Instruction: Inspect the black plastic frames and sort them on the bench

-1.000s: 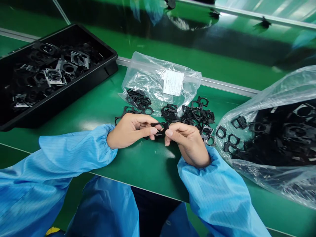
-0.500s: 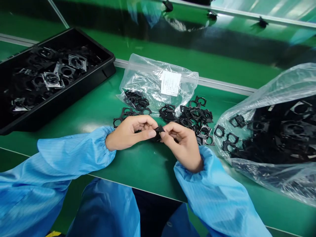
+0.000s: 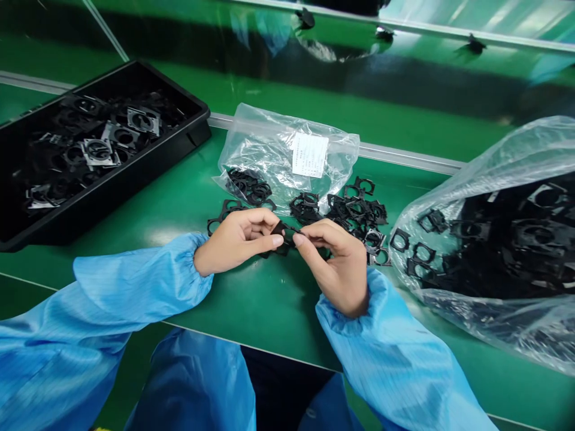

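Between my two hands is a small black plastic frame (image 3: 291, 228), tilted over the green table. My left hand (image 3: 238, 239) pinches its left end between thumb and fingers. At the other end, my right hand (image 3: 335, 257) has thumb and forefinger closed on it. Fingers cover much of the part, so its full outline is hidden. Just beyond my hands lies a loose pile of similar black frames (image 3: 357, 206), and a smaller heap of thin black rings (image 3: 249, 185) sits to its left, at the mouth of a clear bag.
A black bin (image 3: 179, 140) with many frames stands at the left. The clear plastic bag (image 3: 269, 134) with a white label (image 3: 309, 154) lies at the back. On the right, a large clear bag (image 3: 422, 200) bulges with black parts. A metal strip (image 3: 404, 157) edges the table's back.
My right hand has shifted slightly right, away from the left. The black part now shows more between my fingers and has turned in them.
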### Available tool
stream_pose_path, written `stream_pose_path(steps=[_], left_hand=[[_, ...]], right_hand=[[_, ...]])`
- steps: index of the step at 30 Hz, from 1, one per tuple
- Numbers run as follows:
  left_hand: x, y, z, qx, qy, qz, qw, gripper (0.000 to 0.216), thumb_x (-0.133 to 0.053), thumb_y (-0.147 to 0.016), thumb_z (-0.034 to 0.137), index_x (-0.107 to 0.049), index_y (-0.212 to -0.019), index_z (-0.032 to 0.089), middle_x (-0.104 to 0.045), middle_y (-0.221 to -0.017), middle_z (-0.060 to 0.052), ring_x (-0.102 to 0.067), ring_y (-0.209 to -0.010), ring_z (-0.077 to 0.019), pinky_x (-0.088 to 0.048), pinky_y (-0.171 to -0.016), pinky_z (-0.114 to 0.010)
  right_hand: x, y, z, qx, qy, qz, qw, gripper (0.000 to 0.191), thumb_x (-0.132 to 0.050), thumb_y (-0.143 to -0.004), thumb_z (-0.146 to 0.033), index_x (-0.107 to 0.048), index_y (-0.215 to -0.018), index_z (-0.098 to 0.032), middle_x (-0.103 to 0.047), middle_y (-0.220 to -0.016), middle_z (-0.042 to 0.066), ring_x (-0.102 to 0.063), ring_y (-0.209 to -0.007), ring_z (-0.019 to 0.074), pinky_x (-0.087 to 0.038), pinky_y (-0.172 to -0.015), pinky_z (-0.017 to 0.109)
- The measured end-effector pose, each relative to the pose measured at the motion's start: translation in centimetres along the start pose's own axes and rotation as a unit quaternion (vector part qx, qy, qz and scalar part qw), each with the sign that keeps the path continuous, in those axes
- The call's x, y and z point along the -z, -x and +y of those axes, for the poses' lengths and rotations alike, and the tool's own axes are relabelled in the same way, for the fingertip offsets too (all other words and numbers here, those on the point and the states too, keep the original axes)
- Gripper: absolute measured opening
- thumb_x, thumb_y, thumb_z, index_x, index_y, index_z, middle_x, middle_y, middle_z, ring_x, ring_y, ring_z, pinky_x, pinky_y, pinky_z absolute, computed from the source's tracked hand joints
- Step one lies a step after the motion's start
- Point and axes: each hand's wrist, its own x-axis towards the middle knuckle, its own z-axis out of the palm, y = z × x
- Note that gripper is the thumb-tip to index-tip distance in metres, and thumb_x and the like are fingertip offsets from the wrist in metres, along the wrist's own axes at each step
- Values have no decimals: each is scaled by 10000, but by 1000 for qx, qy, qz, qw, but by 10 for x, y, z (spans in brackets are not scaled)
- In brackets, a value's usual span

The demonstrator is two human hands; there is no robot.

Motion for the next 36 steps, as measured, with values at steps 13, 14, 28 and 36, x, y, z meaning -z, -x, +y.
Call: stream_pose_path(steps=[13, 14, 28, 36], left_hand=[[0, 0, -1, 7, -36, 55, 998, 324, -869, -778, 423, -710, -741, 143, -721, -661, -33, -712, -633, -168, -581, -575, -246], [0, 0, -1, 8, -36, 46, 998, 317, -857, -793, 418, -711, -736, 143, -724, -659, -35, -713, -633, -167, -581, -580, -247], [5, 1, 1, 28, 34, -31, 999, 329, -880, -787, 429, -743, -713, 140, -739, -640, -52, -680, -579, -148, -560, -570, -241], [2, 1, 5, 25, 55, -14, 998, 390, -914, -748, 441, -690, -642, 140, -720, -576, -33, -670, -532, -128, -546, -534, -207]], right_hand=[[2, -1, 2, 2, 15, -43, 999, 108, -702, -939, -240, -773, -863, -212, -692, -772, 29, -641, -712, 164, -541, -672, 294], [2, -1, 2, 3, 17, -44, 999, 123, -700, -943, -250, -770, -850, -212, -685, -759, 28, -636, -708, 165, -532, -669, 295], [4, -3, -6, -109, -138, -85, 981, 313, -764, -911, -438, -701, -719, -199, -668, -700, 10, -627, -665, 149, -519, -661, 289], [4, -8, 0, -183, -284, -115, 934, 349, -867, -788, -520, -754, -757, -191, -704, -661, -6, -634, -610, 127, -556, -659, 279]])
